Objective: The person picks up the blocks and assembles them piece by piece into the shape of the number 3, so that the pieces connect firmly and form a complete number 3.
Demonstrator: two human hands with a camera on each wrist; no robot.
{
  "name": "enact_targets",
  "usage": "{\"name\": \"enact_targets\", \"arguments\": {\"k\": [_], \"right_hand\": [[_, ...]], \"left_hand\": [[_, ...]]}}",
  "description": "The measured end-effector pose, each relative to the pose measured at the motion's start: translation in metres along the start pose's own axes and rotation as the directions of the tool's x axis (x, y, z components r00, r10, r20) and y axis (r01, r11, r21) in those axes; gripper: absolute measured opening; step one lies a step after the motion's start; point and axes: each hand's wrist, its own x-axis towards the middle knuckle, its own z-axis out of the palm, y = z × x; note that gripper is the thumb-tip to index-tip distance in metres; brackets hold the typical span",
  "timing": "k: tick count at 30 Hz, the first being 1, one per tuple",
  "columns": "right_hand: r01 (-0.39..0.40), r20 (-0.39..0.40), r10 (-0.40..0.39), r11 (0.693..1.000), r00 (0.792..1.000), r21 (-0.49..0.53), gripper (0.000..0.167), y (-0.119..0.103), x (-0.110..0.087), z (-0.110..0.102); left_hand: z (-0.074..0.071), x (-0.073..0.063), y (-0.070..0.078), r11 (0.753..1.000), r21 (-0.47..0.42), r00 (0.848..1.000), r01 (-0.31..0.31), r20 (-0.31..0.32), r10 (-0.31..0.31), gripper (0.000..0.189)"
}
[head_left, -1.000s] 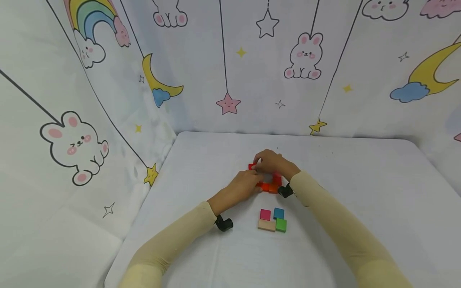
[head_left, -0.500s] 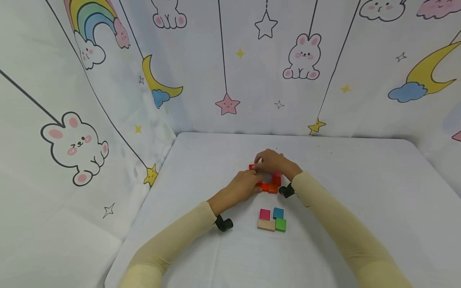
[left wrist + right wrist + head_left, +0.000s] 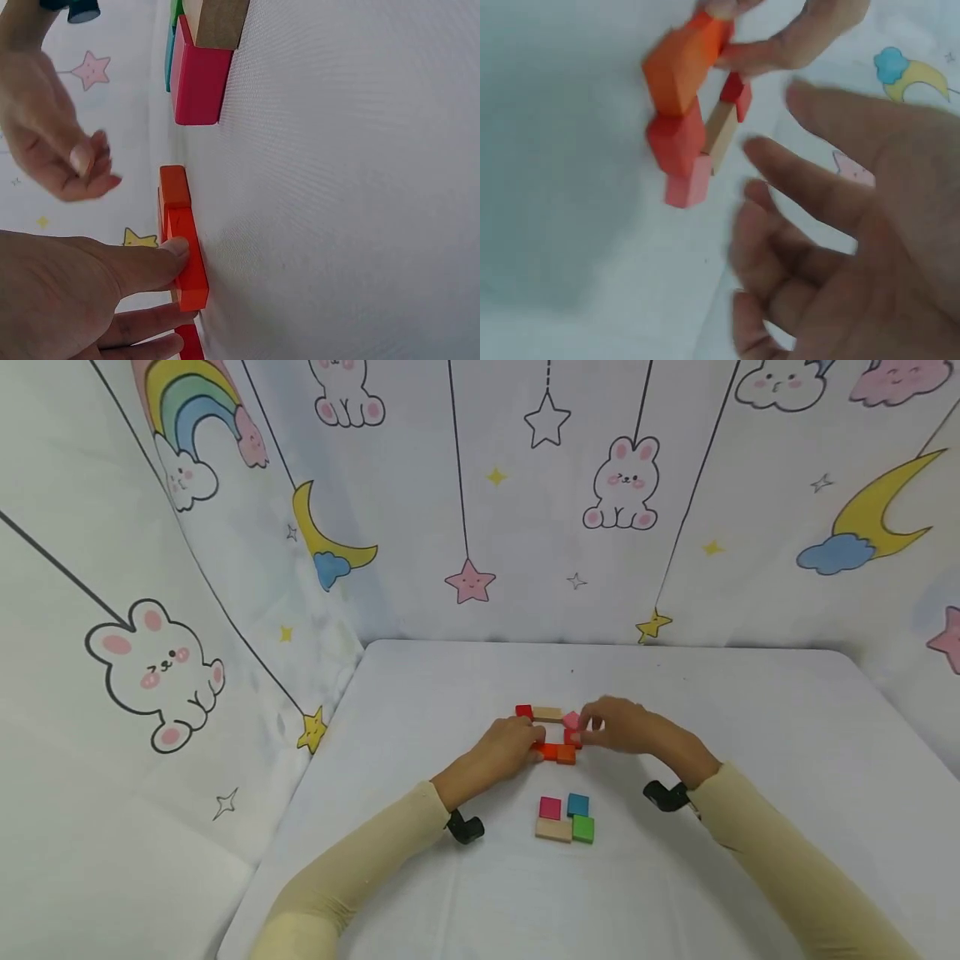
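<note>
Out on the white table (image 3: 420, 693), the left hand (image 3: 510, 752) pinches a red-orange block (image 3: 196, 277) between thumb and fingers, an orange block (image 3: 566, 755) set against its right end. The right hand (image 3: 628, 724) hovers just right of a red block (image 3: 570, 738), fingers loosely bent and holding nothing. Beyond lie a pink block (image 3: 571, 719), a long wooden block (image 3: 547, 713) and a 2nd red block (image 3: 523, 711), all in a ring-like outline; I can't see past the left hand whether its left side closes. Nearer the person, 4 more blocks (image 3: 553, 830) sit grouped. The step in hand, I'd judge, is lining up that far outline, with the left hand steadying it. The next move seems to call for light nudges near the pink corner and a firm left pinch, so nothing skids
</note>
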Motion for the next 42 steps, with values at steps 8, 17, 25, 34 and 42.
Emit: {"name": "enact_targets", "arguments": {"k": [8, 17, 25, 34, 42], "right_hand": [[-0.04, 0.174, 0.039, 0.999, 0.984, 0.001, 0.03, 0.0, -0.041, 0.04], [-0.079, 0.035, 0.079, 0.997, 0.996, 0.019, 0.032, 0.007, -0.036, 0.051], [-0.079, 0.018, 0.079, 0.997, 0.997, 0.014, 0.046, 0.007, -0.034, 0.06], [-0.086, -0.068, 0.085, 0.996, 0.994, -0.012, 0.043, 0.0, -0.034, 0.059], [-0.097, -0.082, 0.098, 0.995, 0.992, 0.008, 0.045, 0.002, -0.031, 0.062]], "left_hand": [[-0.002, 0.0, 0.0, 1.0, 0.018, 1.0, 0.004, 0.004, -0.004, 0.025], [-0.001, 0.0, 0.002, 1.0, 0.016, 1.0, 0.019, 0.017, -0.02, 0.026], [-0.002, 0.001, 0.003, 1.0, 0.013, 0.999, 0.024, 0.022, -0.024, 0.026], [-0.002, 0.001, 0.004, 1.0, 0.008, 0.999, 0.026, 0.024, -0.027, 0.026], [-0.003, -0.001, 0.004, 1.0, 0.001, 0.999, 0.028, 0.018, -0.028, 0.026]]}}
